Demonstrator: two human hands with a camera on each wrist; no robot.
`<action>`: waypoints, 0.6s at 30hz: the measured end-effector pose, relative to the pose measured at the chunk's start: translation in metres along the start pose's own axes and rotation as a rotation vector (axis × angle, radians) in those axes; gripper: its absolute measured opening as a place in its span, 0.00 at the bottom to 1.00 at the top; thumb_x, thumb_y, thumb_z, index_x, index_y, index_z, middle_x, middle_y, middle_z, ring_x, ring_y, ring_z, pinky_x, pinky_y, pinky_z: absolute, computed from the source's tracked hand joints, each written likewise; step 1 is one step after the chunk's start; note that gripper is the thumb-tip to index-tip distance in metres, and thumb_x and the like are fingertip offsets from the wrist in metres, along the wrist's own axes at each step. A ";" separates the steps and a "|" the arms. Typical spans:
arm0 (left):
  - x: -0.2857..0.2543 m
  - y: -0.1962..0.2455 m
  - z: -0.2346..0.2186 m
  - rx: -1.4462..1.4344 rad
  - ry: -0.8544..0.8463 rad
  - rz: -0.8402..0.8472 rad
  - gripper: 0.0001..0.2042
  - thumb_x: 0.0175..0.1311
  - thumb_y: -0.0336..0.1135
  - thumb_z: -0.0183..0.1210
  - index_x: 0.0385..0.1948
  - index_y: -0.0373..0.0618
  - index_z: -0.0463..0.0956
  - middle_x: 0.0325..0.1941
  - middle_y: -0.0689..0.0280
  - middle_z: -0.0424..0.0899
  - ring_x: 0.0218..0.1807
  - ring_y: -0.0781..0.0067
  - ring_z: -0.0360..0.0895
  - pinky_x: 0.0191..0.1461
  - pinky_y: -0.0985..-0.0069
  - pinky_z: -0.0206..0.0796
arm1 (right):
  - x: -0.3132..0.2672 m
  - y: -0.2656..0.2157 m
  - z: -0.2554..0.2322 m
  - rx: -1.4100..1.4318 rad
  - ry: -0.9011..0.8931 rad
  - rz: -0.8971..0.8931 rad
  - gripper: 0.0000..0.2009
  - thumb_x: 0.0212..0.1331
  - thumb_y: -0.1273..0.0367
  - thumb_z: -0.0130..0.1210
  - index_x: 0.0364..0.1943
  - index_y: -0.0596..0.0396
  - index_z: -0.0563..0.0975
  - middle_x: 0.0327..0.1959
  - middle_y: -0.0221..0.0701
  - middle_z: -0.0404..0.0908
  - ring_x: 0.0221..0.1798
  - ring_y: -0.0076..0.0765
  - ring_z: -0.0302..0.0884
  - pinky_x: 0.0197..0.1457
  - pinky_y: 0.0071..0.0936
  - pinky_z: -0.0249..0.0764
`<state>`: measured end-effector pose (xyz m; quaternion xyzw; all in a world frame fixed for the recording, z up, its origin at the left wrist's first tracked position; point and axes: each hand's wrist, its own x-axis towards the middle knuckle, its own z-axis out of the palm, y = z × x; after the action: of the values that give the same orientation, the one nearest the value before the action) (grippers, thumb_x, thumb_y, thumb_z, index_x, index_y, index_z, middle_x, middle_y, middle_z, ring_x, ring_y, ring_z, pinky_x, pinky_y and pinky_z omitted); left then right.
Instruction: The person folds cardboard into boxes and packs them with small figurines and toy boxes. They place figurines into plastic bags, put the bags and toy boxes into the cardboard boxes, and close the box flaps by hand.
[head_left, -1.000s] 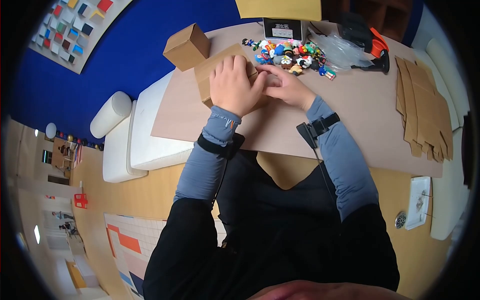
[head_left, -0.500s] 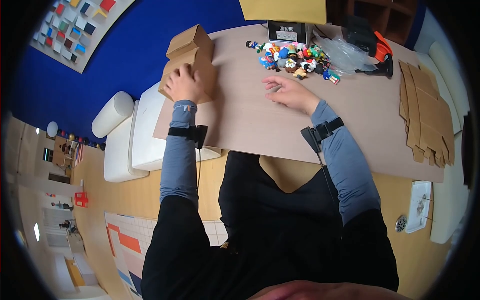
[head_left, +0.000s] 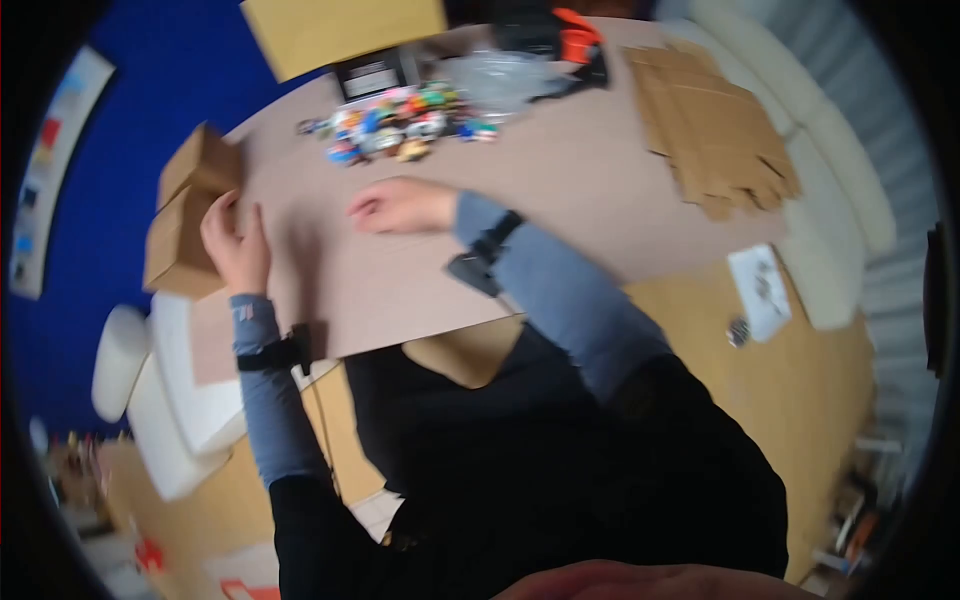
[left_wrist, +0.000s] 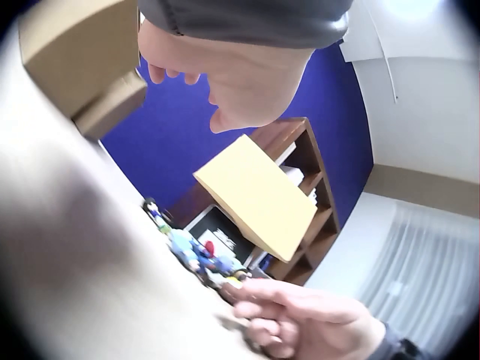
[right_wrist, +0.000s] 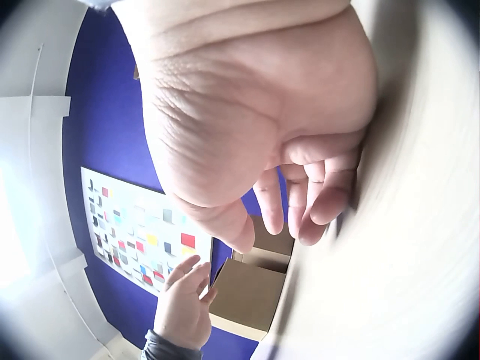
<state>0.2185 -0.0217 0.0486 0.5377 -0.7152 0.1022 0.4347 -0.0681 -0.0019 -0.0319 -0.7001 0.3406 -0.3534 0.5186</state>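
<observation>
Two brown cardboard boxes stand one behind the other at the table's left end in the head view, the near box [head_left: 178,248] against the far box [head_left: 203,165]. My left hand [head_left: 240,250] hovers beside the near box with its fingers loosely bent and nothing in them. Over the middle of the table is my right hand [head_left: 405,205], blurred, its fingers relaxed and holding nothing. Beyond it lies a pile of small colourful toy figures [head_left: 390,130]. In the right wrist view the relaxed fingers [right_wrist: 296,199] hang low over the tabletop.
Behind the toys stands a dark box with a white label [head_left: 372,80] under a yellow panel [head_left: 345,35]. A clear plastic bag [head_left: 500,85] and a black-and-orange object [head_left: 580,40] lie to their right. Flattened cardboard [head_left: 710,130] is stacked at the table's right end [head_left: 590,210].
Both hands were on the near box; the left hand moved it left beside the far box, then let go. The right hand has come away from it. The head view has swung right.
</observation>
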 end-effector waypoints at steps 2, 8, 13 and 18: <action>-0.005 0.033 0.030 -0.385 -0.086 -0.190 0.16 0.65 0.35 0.67 0.53 0.42 0.80 0.52 0.62 0.83 0.54 0.67 0.79 0.51 0.72 0.73 | -0.003 -0.010 0.000 -0.053 0.019 0.025 0.19 0.62 0.61 0.64 0.53 0.58 0.81 0.43 0.32 0.87 0.42 0.27 0.83 0.46 0.26 0.80; -0.005 0.075 0.096 -1.226 -0.384 -0.566 0.09 0.73 0.34 0.62 0.49 0.45 0.80 0.45 0.71 0.83 0.45 0.82 0.79 0.43 0.82 0.69 | -0.007 -0.024 -0.005 0.099 -0.002 0.202 0.16 0.64 0.61 0.62 0.47 0.58 0.81 0.38 0.31 0.84 0.36 0.23 0.81 0.38 0.23 0.80; -0.020 0.066 0.128 -1.293 -0.436 -0.747 0.08 0.73 0.38 0.62 0.45 0.45 0.80 0.35 0.75 0.80 0.36 0.85 0.74 0.38 0.84 0.66 | -0.010 -0.030 -0.008 0.070 0.032 0.228 0.14 0.64 0.62 0.62 0.44 0.58 0.81 0.36 0.31 0.83 0.34 0.25 0.82 0.38 0.23 0.80; -0.028 0.057 0.134 -1.267 -0.543 -0.666 0.07 0.74 0.36 0.60 0.45 0.43 0.80 0.30 0.76 0.76 0.32 0.87 0.70 0.35 0.85 0.64 | -0.013 -0.034 -0.007 0.047 0.055 0.239 0.13 0.65 0.62 0.61 0.44 0.58 0.81 0.35 0.31 0.84 0.35 0.25 0.82 0.38 0.24 0.81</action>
<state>0.1026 -0.0620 -0.0345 0.3791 -0.5188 -0.5998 0.4769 -0.0770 0.0137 0.0010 -0.6321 0.4276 -0.3160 0.5637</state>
